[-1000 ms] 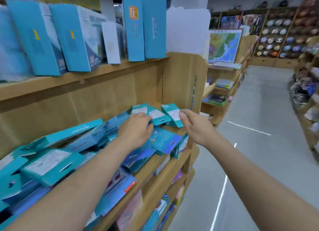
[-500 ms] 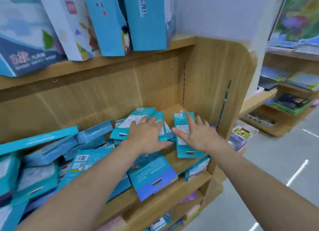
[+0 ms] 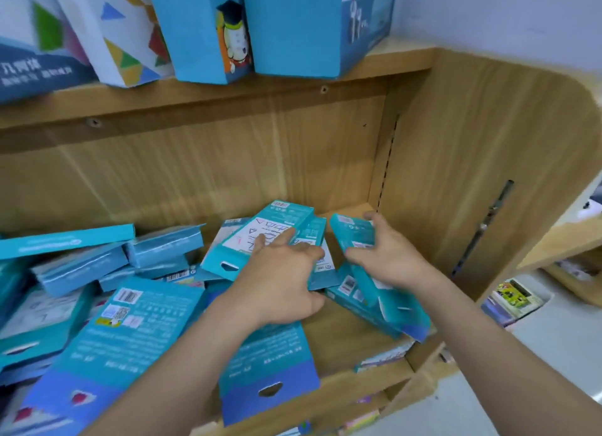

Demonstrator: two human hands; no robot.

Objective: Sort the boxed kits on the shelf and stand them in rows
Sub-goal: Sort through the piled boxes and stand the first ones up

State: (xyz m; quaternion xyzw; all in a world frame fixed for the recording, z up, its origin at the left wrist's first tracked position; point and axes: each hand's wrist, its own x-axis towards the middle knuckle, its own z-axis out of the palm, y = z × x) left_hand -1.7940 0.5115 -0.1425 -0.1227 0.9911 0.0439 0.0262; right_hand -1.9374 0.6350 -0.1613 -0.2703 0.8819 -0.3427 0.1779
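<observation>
Head view: the job looks barely begun. The kits (image 3: pixel 123 338) lie flat or tilted in a loose heap across the shelf (image 3: pixel 345 334), overlapping at all angles; none of them stands upright, and no row shows anywhere. The only bare wood is at the right end by the side panel (image 3: pixel 472 175), which I judge the likely place for a first row.

The right hand (image 3: pixel 387 256) has its grip closed round one kit (image 3: pixel 353 233), thumb on the near face and fingers over the far edge; that kit is tipped up on its long side, just beside the panel, above two or three flat ones. The left hand (image 3: pixel 280 282) lies spread, fingers straight, on a labelled kit (image 3: pixel 257 240) at the heap's right end; its grip pinches nothing that I can make out. What is left, then, is nearly all of it: sorting the heap and standing each kit up.

Counted: two hands; one kit held; at least twelve kits on this shelf (the left end is blurred and stacked, so the true number is likely higher and cannot be told); no kit standing. On the upper shelf (image 3: pixel 208 100) four big boxes (image 3: pixel 202 38) stand side by side, leaning a little; they are a different, larger sort.
</observation>
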